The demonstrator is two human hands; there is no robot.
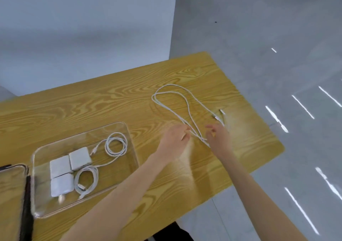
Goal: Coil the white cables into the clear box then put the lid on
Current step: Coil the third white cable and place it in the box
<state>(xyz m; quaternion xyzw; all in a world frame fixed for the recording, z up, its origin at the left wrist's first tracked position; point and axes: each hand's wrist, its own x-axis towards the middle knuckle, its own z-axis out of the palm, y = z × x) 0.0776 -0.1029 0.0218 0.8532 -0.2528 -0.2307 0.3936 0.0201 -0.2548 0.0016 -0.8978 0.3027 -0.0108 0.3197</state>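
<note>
Loose white cable (173, 102), in long loops on the yellow wood-grain counter (111, 100), long axis running away from the person. Left hand (174, 137) pinches its strands; right hand (218, 136) likewise, grip blurred. Coiling stage; next, wind tighter and move to the clear plastic box (129, 148).

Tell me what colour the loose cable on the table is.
White, plain in the head view: the loose cable on the wood-grain table.

Counts on the wooden surface (111, 102)

One clear box (39, 155) holding three white power adapters (60, 165) and two coiled cables (116, 144); one loose white cable (172, 100) outside it; two hands.
</note>
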